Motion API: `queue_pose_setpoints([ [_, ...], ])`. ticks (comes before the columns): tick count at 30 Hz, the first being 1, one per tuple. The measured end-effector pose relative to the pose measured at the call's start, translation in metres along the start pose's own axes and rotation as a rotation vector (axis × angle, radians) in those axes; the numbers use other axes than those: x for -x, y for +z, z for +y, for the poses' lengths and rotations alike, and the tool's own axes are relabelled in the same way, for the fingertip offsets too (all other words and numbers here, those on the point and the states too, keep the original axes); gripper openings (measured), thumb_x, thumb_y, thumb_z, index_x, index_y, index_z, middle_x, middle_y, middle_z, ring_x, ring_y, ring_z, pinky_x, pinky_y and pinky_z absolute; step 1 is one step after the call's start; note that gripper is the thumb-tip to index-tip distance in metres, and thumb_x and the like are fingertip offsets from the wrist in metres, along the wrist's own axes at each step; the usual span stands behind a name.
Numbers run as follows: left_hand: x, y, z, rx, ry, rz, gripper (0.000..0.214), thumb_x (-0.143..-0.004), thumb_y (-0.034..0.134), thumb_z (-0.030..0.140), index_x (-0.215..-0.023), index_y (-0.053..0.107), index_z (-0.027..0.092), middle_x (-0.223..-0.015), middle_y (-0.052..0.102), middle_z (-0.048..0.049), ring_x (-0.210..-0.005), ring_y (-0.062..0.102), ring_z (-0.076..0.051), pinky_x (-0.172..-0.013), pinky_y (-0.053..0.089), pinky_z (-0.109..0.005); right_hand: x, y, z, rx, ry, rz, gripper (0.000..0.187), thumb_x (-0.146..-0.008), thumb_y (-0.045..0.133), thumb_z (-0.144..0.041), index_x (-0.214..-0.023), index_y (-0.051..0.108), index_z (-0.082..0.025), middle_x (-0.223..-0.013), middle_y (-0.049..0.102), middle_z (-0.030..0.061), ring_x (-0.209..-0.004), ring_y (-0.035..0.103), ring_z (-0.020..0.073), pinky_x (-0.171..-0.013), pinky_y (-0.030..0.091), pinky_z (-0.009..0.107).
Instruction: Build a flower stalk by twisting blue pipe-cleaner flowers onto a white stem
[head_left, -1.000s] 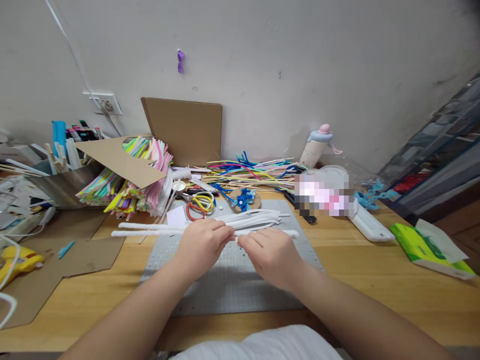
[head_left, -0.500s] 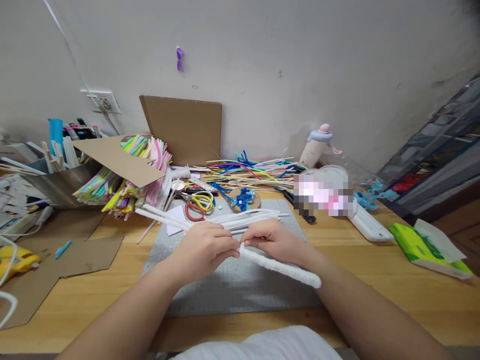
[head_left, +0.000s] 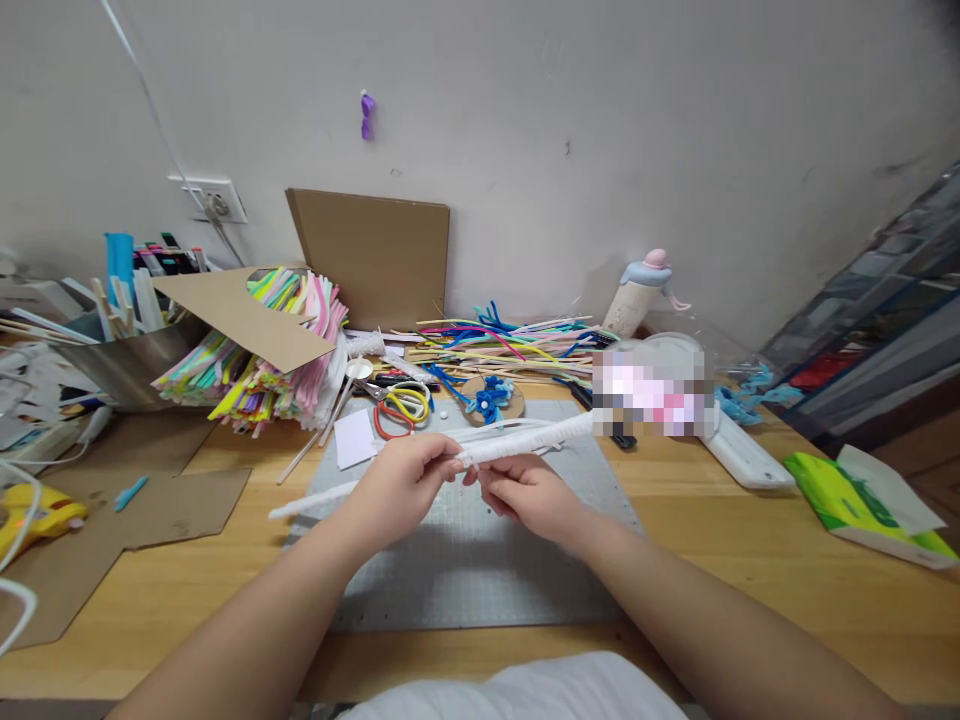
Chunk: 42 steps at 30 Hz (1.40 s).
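A thick white fuzzy rod point(head_left: 536, 438), wrapped in what looks like pipe cleaner, slants up to the right over the mat. My left hand point(head_left: 405, 490) pinches it near its left end. Below the rod, my right hand point(head_left: 536, 495) is closed, its fingertips at the wrapped end; the strand between them is mostly hidden. White pipe cleaner ends point(head_left: 319, 500) stick out to the left behind my left hand. Underneath lies a grey cutting mat point(head_left: 480, 590). More white pipe cleaners point(head_left: 551, 428) lie on it behind the rod.
Scissors point(head_left: 405, 405), a blue pipe-cleaner flower point(head_left: 491, 398) on a round base and loose coloured pipe cleaners point(head_left: 517, 345) lie behind the mat. Pipe-cleaner bundles point(head_left: 277, 390) and cardboard point(head_left: 180, 510) are left. A green tissue pack point(head_left: 862, 505) and a bottle point(head_left: 634, 295) are right.
The wrapped rod has swung from pointing down right to pointing up right. My right hand now sits below it, and the white ends at the left have dropped lower.
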<state>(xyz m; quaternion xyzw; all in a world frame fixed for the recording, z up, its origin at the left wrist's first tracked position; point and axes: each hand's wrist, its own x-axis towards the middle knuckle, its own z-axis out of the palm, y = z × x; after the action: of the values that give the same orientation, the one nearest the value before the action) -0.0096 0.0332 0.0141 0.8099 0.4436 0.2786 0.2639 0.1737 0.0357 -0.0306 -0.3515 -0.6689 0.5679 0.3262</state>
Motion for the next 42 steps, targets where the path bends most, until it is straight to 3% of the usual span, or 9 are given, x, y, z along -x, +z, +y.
queue_pose_setpoints([
  [6,0.001,0.009,0.000,0.209,-0.073,0.001,0.021,-0.081,0.044,0.020,-0.095,0.060,0.019,-0.071,0.063,0.0006,-0.067,0.056,-0.012,-0.062,0.042,-0.022,0.004,0.004,-0.004,0.202,-0.084,0.051,0.026,-0.086,0.041,-0.033,-0.082,0.059,-0.015,-0.054,0.043,-0.0044,-0.051,0.039,0.0089,-0.049,0.030,0.020],
  [10,0.000,0.010,-0.001,0.311,-0.124,-0.040,0.020,-0.080,0.045,0.025,-0.090,0.061,0.018,-0.078,0.064,-0.0013,-0.074,0.057,-0.015,-0.067,0.044,-0.024,0.004,0.007,-0.003,0.279,-0.131,0.070,0.023,-0.087,0.042,-0.029,-0.077,0.058,-0.015,-0.055,0.046,-0.0039,-0.053,0.040,0.0092,-0.052,0.031,0.021],
  [24,-0.003,0.010,-0.005,0.352,-0.218,-0.051,0.026,-0.077,0.048,0.036,-0.066,0.060,0.016,-0.062,0.059,0.0007,-0.060,0.049,-0.012,-0.056,0.035,-0.022,-0.001,0.008,0.011,0.068,0.008,-0.022,0.030,-0.086,0.041,-0.039,-0.084,0.058,-0.015,-0.050,0.042,-0.0055,-0.046,0.036,0.0081,-0.049,0.031,0.020],
  [26,-0.004,0.008,-0.006,0.354,-0.257,-0.027,0.027,-0.075,0.050,0.038,-0.065,0.059,0.015,-0.058,0.055,0.0023,-0.054,0.044,-0.011,-0.052,0.032,-0.021,-0.002,0.002,0.011,0.119,-0.036,0.037,0.028,-0.083,0.046,-0.041,-0.085,0.060,-0.016,-0.059,0.051,-0.0021,-0.055,0.045,0.0104,-0.056,0.036,0.022],
  [28,-0.005,0.007,-0.007,0.330,-0.315,0.016,0.028,-0.073,0.052,0.041,-0.065,0.057,0.015,-0.054,0.051,0.0034,-0.051,0.040,-0.010,-0.048,0.028,-0.021,-0.005,-0.005,0.008,0.119,-0.115,0.183,0.029,-0.079,0.052,-0.043,-0.092,0.060,-0.018,-0.080,0.059,0.0027,-0.074,0.052,0.0149,-0.069,0.040,0.026],
  [31,-0.005,0.006,-0.010,0.253,-0.351,0.044,0.030,-0.072,0.051,0.044,-0.065,0.058,0.015,-0.055,0.050,0.0029,-0.051,0.040,-0.011,-0.048,0.027,-0.021,-0.010,-0.014,0.004,-0.104,-0.134,0.363,0.037,-0.076,0.055,-0.048,-0.096,0.057,-0.017,-0.082,0.059,0.0045,-0.076,0.054,0.0170,-0.069,0.041,0.029],
  [36,-0.006,0.009,-0.015,0.156,-0.315,0.044,0.029,-0.073,0.050,0.043,-0.064,0.057,0.017,-0.055,0.050,0.0034,-0.053,0.041,-0.011,-0.049,0.027,-0.022,-0.015,-0.019,0.005,-0.491,0.030,0.245,0.032,-0.071,0.063,-0.041,-0.090,0.054,-0.017,-0.061,0.056,-0.0016,-0.045,0.046,0.0088,-0.041,0.031,0.020],
  [39,-0.007,0.012,-0.017,0.194,-0.326,0.021,0.030,-0.073,0.050,0.044,-0.061,0.054,0.017,-0.053,0.047,0.0044,-0.051,0.040,-0.011,-0.048,0.027,-0.022,-0.016,-0.015,0.010,-0.593,0.018,0.224,0.027,-0.072,0.065,-0.036,-0.089,0.056,-0.017,-0.059,0.058,-0.0020,-0.041,0.046,0.0068,-0.037,0.029,0.018],
  [42,-0.008,0.013,-0.019,0.263,-0.351,-0.017,0.031,-0.072,0.051,0.045,-0.059,0.052,0.016,-0.050,0.044,0.0051,-0.048,0.038,-0.010,-0.048,0.027,-0.022,-0.017,-0.011,0.014,-0.660,-0.027,0.292,0.025,-0.071,0.066,-0.034,-0.086,0.057,-0.016,-0.058,0.060,-0.0015,-0.042,0.050,0.0066,-0.039,0.033,0.016],
])
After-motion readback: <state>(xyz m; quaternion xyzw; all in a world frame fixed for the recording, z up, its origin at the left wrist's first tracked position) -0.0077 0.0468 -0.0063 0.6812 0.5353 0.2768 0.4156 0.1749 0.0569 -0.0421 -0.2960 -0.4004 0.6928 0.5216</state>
